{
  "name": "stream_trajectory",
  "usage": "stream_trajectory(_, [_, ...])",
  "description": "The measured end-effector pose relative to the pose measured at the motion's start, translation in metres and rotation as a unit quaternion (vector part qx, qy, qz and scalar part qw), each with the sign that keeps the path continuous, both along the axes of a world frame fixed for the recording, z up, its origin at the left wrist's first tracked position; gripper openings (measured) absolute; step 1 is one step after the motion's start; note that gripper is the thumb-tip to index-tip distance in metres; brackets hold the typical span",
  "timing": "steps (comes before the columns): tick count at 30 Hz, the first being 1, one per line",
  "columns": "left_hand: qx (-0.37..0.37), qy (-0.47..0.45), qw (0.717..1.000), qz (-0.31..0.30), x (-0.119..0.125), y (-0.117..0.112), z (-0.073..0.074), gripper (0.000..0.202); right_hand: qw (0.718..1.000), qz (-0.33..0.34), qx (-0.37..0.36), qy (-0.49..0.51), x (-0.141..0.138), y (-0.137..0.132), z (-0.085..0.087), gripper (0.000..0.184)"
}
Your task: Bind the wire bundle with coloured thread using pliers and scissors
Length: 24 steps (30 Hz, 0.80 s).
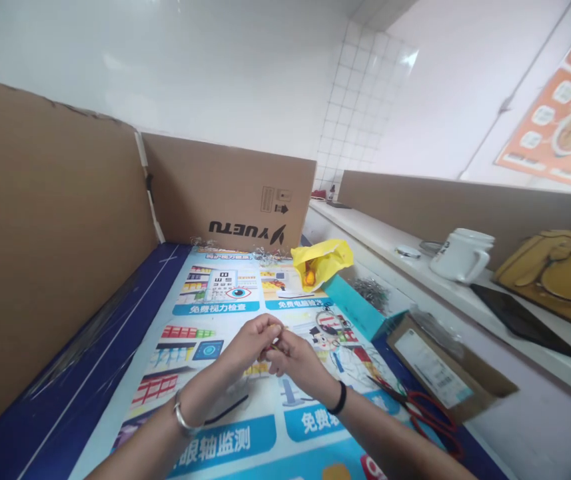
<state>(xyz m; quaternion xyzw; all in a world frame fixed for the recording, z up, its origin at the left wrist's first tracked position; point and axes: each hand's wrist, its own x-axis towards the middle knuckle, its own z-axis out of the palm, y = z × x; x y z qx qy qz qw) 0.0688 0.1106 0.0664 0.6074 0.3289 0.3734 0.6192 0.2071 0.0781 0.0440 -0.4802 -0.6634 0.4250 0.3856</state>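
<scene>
Left hand [251, 341], right hand [299, 361]: fingers of both pinched shut on small item [274, 346], too small to identify; above poster [225, 303] on desk [90, 390]; red scissors [428, 412] near right wrist

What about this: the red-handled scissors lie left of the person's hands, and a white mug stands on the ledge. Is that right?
Not quite. The head view shows the red-handled scissors lying right of the right hand, not left. The white mug does stand on the ledge.
</scene>
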Motion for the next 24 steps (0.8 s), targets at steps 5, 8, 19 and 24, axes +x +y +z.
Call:
stream_trajectory(5, [0.011,0.021,1.0,-0.017,0.006,-0.027,0.003,0.034,0.999,-0.03,0.001,0.018,0.008,-0.02,-0.01,0.021])
stream_trajectory(8, [0.02,0.039,0.999,-0.007,0.006,-0.041,0.005,0.032,0.999,-0.033,0.005,0.03,0.009,-0.03,-0.014,0.029])
stream_trajectory(19, [0.012,0.042,0.998,0.041,-0.008,-0.064,-0.023,0.028,0.999,-0.006,0.043,-0.019,0.014,-0.041,-0.034,0.012])
stream_trajectory(24, [0.004,0.043,0.998,0.044,-0.02,-0.056,-0.025,0.025,0.999,0.027,0.0,-0.03,0.022,-0.036,-0.028,0.011])
